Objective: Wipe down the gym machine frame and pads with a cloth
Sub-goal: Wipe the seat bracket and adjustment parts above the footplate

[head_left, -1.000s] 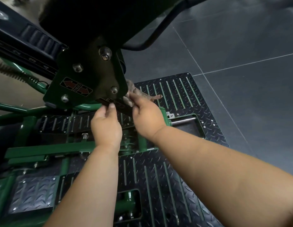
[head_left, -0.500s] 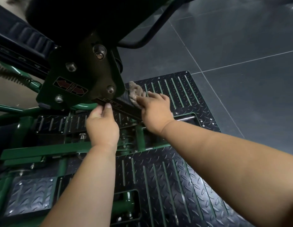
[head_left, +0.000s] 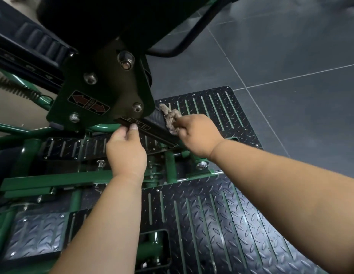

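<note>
A green gym machine frame (head_left: pixel 45 179) fills the left and middle, with a dark bracket plate (head_left: pixel 105 91) bearing a red arrow sticker. Below the bracket a black numbered bar (head_left: pixel 154 129) slants down to the right. My left hand (head_left: pixel 125 149) pinches the bar's lower edge near the numbers, thumb on top. My right hand (head_left: pixel 198 133) grips a crumpled grey-brown cloth (head_left: pixel 171 118) and presses it against the bar's right end. A black pad (head_left: pixel 97 16) looms overhead.
Black diamond-tread foot plates (head_left: pixel 211 224) lie below my arms, with another plate (head_left: pixel 221 107) beyond the cloth. A coil spring (head_left: pixel 12 86) runs at the left. A black curved tube (head_left: pixel 192 34) arches above. Dark tiled floor (head_left: pixel 290 56) lies to the right.
My right hand has slid the cloth to the right along the black bar, away from the bracket. My left hand has kept its hold on the bar's lower edge.
</note>
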A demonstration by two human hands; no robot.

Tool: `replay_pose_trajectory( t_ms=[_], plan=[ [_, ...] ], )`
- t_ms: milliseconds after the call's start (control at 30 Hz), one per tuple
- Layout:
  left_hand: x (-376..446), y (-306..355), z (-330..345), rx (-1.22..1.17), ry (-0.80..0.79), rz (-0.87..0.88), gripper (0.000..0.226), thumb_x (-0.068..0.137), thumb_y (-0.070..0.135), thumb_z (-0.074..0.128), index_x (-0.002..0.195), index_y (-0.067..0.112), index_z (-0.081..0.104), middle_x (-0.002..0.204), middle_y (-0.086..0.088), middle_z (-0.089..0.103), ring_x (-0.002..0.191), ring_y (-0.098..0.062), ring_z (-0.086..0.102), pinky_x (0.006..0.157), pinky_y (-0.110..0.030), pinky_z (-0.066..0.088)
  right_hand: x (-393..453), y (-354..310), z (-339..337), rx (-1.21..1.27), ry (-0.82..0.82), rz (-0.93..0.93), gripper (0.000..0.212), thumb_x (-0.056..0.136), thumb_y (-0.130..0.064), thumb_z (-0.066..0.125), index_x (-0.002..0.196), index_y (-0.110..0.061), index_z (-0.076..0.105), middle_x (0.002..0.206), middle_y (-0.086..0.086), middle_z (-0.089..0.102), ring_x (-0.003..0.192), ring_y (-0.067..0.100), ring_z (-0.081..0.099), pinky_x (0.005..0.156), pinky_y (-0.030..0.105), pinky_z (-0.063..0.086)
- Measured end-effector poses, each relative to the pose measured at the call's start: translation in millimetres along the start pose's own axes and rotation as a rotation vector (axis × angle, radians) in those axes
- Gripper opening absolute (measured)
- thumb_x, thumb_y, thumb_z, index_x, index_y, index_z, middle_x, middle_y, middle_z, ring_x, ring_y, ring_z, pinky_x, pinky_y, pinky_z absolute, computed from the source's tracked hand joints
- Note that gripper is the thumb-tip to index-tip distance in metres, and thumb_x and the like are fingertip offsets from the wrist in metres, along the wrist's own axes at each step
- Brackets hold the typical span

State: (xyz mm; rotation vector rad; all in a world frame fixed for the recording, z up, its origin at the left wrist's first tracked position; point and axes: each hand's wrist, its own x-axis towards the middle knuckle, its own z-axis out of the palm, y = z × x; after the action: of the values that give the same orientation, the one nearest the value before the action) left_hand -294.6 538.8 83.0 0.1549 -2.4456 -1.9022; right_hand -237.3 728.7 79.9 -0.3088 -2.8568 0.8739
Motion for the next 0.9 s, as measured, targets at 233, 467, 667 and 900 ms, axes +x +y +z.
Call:
replay_pose_trajectory(
  t_ms=[233,467,667,900],
  plan=[
    [0.9,-1.9,0.1,0.009,0.006,0.012,0.015,0.106,0.04,0.06,0.095,0.037,0.069,0.091,0.02,0.073,0.088,0.005,0.065,0.077,-0.016,0.043,32.7,8.8,-6.7,-0.12,-0.074,0.083,0.035,0.095,-0.041,0.036,0.113,-0.029,0.064,0.109,0.006,0.071,0.113,0.032,0.062,0.098,0.039,0.041],
    [-1.3,0.2,-1.6,0.038,0.02,0.033,0.023,0.106,0.039,0.059,0.088,0.031,0.07,0.083,0.011,0.07,0.075,-0.002,0.062,0.071,-0.02,0.044,17.3,43.3,10.6,0.417,-0.148,0.365,0.037,0.108,-0.025,0.041,0.125,-0.004,0.067,0.125,0.017,0.069,0.103,0.026,0.061,0.092,0.036,0.047],
    [-17.7,-2.9,9.8,0.107,-0.031,-0.002,0.038,0.108,0.039,0.056,0.138,0.016,0.063,0.094,0.027,0.058,0.099,-0.005,0.061,0.091,-0.026,0.042,-13.4,39.4,40.5,0.769,0.148,0.674,0.041,0.093,-0.038,0.042,0.104,-0.01,0.07,0.098,0.008,0.074,0.085,0.021,0.061,0.08,0.037,0.048],
    [-11.0,-8.4,12.2,0.212,-0.033,0.038,0.032,0.109,0.04,0.053,0.082,0.022,0.056,0.079,0.008,0.066,0.073,-0.008,0.059,0.075,-0.03,0.043,-21.7,43.6,38.0,0.802,0.25,0.759,0.04,0.106,-0.054,0.036,0.107,-0.025,0.064,0.104,0.001,0.071,0.1,0.023,0.067,0.095,0.045,0.054]
  ],
)
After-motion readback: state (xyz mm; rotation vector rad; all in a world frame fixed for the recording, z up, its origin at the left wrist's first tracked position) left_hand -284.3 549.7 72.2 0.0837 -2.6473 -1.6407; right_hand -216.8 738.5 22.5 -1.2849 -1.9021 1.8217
